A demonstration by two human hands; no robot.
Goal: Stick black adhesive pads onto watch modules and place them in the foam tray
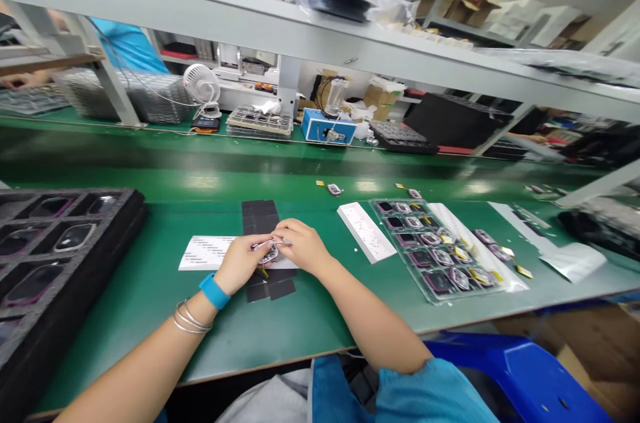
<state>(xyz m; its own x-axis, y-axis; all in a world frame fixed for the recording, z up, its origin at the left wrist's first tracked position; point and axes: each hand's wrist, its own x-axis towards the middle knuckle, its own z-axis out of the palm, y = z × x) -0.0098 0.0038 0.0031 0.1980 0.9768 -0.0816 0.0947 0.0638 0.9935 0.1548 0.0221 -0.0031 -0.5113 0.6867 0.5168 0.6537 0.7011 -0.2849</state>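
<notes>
Both hands meet over the workbench. In my left hand, fingers closed, is a small smartwatch case with shiny inner parts, its yellow tab hanging below. My right hand is closed at the same case, pinching a thin silvery tool that looks like tweezers; the fingers hide most of it. Under the hands lie a white label sheet with rows of print and dark strips of black material.
A clear tray of watch screens and cases lies to the right, beside a white box lid with tiny parts. A black foam tray of watch screens fills the left. A shelf beam crosses overhead; a blue stool stands below right.
</notes>
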